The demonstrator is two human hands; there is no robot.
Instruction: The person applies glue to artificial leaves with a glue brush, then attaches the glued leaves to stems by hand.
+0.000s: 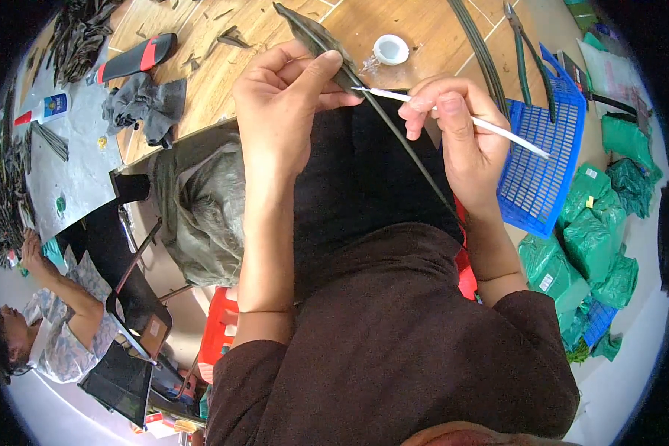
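Note:
Between the thumb and fingers of my left hand (279, 97) is a dark green artificial leaf (305, 30), pointing up and away to the left. Its long thin stem (409, 137) runs down to the right, past my right hand, over my dark lap. My right hand (464, 134) is closed round a slim white stick (516, 139), held like a pen. The stick's narrow tip meets the stem beside the left fingertips; whether it touches the leaf as well I cannot tell. Beyond both hands, a small white cup (391, 49) with pale contents stands on the wooden table (424, 22).
On the right lie a blue plastic basket (539, 163), green-handled pliers (520, 59), long dark stems (479, 44) and green plastic-wrapped packages (591, 201). At left are a red-and-black tool (137, 59), a grey cloth (145, 108) and a blue-white bottle (52, 108). A co-worker (63, 320) sits far left.

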